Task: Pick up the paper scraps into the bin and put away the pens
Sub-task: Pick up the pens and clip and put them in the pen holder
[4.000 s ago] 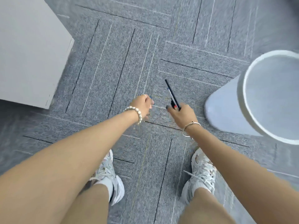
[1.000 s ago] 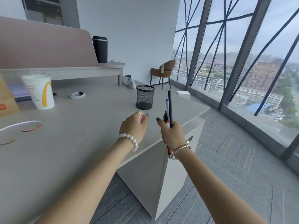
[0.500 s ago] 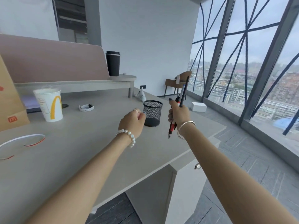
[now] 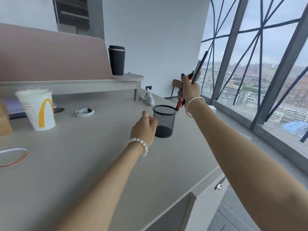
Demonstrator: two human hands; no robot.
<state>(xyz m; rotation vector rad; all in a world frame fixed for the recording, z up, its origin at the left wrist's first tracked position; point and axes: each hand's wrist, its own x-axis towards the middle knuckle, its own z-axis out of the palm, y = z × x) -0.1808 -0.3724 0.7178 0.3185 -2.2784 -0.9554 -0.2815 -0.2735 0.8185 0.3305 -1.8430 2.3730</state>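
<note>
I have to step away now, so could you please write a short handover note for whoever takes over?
Right hand: grips the pens in a bundle, lower tips at the rim of the mesh cup.
Left hand: loosely curled beside the cup; nothing visible in it.
Things: cup stands on the desk. No paper scraps or bin in view.
Done: pens gathered and brought to the cup.
Left: lower the pens into the cup and let go. Check the floor for scraps; this view cannot show whether any remain.
</note>
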